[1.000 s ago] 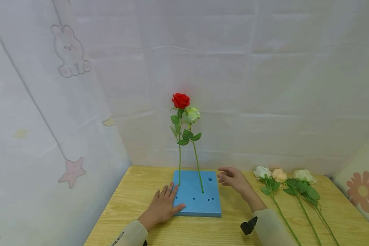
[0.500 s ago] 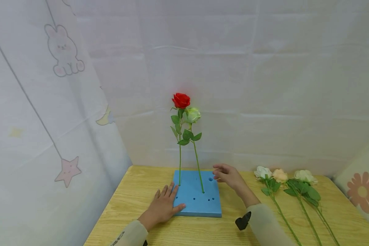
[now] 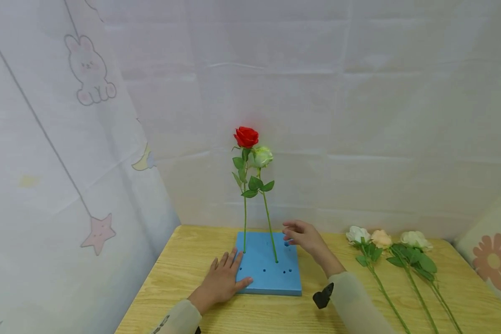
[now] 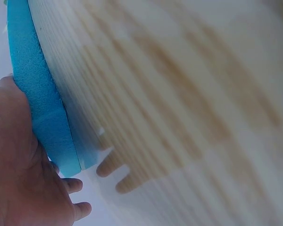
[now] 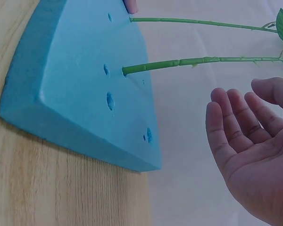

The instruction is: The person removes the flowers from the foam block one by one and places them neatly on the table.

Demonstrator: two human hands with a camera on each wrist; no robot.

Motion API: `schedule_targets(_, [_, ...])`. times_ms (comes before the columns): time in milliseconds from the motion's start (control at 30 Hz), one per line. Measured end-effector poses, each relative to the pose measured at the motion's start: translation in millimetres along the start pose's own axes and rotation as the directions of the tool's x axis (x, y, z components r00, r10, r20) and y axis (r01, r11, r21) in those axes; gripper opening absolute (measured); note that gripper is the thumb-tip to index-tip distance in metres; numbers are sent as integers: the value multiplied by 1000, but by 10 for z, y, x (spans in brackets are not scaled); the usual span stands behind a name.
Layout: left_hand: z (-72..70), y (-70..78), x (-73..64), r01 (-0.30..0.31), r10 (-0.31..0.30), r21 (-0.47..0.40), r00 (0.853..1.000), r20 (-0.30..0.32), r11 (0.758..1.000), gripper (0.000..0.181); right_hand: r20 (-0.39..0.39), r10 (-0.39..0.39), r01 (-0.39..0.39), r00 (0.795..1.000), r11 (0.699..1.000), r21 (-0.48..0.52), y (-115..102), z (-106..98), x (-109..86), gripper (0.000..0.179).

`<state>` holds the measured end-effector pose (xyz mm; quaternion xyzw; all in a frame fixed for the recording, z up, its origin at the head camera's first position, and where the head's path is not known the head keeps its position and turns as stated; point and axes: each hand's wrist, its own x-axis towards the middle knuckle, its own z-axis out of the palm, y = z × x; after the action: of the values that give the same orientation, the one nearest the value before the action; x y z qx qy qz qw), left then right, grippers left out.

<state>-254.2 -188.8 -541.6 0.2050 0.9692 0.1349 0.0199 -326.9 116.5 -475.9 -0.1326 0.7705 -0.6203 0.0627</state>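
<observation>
A blue foam block (image 3: 271,283) with several holes lies on the wooden table. From it rise a red rose (image 3: 246,137), its stem near the left edge, and a pale green rose (image 3: 262,157), whose stem leans left. My left hand (image 3: 220,280) rests on the block's left edge with fingers spread; in the left wrist view the hand (image 4: 23,160) lies against the blue side. Over the back right corner hovers my right hand (image 3: 304,237), its fingers loosely bent and holding nothing. The right wrist view shows that hand (image 5: 254,132) apart from the green stem (image 5: 179,62).
On the table's right side lie a white rose (image 3: 357,234), a peach rose (image 3: 381,239) and a cream rose (image 3: 415,240), their stems pointing toward the front. A pale curtain (image 3: 317,116) hangs right behind the table (image 3: 179,260).
My right hand has moved left, from beside the block to over its back right corner. The left hand and both standing roses have stayed in place.
</observation>
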Motion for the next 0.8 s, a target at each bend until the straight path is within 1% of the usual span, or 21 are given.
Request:
schedule_targets(267, [-17, 4, 6, 24, -24, 10, 999, 32, 1000, 92, -7, 31, -31, 999, 999, 25, 0, 80, 53, 33])
schedule_targets(467, [-26, 15, 6, 20, -20, 16, 999, 24, 1000, 92, -18, 38, -37, 999, 999, 35, -6, 116, 98, 33])
schedule_targets(600, [-21, 12, 9, 24, -24, 12, 999, 23, 1000, 92, -9, 28, -27, 1000, 998, 49, -23, 149, 113, 35])
schedule_targets(800, [29, -12, 15, 14, -14, 12, 1000, 2, 1000, 93, 7, 9, -10, 1000, 999, 49, -24, 201, 135, 37])
